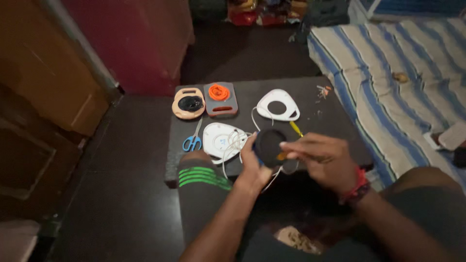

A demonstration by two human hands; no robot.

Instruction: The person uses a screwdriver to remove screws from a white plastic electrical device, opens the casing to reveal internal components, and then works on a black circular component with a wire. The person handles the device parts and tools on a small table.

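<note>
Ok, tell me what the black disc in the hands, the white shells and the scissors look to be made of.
Black disc: matte and dark, no shine; plastic or rubber, hard to tell. White shells: smooth moulded plastic by the look, with a slight sheen and rounded edges. Scissors: blue handles that look plastic, pale grey blades that look metal. The left hand and right hand hold the disc.

Red and yellow packets (255,12) heaped at the far end of the dark floor, at the top edge of the view, too blurred and dim to tell their shapes. No labels, signs or screens to be made out anywhere else.
</note>
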